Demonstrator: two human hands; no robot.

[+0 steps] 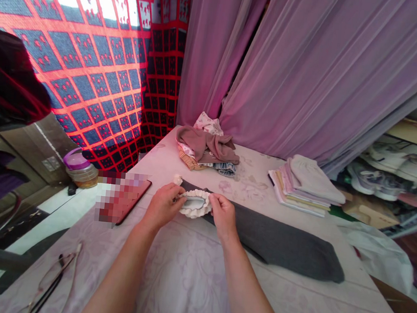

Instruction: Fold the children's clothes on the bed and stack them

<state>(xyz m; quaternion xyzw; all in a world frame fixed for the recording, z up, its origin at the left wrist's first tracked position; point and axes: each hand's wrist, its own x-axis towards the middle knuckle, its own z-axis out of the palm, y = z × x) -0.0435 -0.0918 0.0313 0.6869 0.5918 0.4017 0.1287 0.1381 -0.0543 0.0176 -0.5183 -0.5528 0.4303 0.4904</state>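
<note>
While a sheer mauve curtain (pixel 313 63) hangs behind, a pale floral-covered tabletop (pixel 272 300) carries the following. Largest item: a grey knit garment (pixel 281 244), lying flat and unfolded across the near side, its far end toward the right. Next, a squared stack of folded clothes (pixel 301 185), at the right, appears finished. A rumpled pile of mixed clothes (pixel 207 149), mauve fabric uppermost, lies at the far side, unfolded as yet. The left hand (pixel 161 205) and right hand (pixel 224 217), fingers curled and closed, both grip a ruffled white band (pixel 195 213) at the garment's left end, holding its opening apart. Nearby lie a partly blurred red phone (pixel 125 200) and folded-down eyeglasses (pixel 48 285).
</note>
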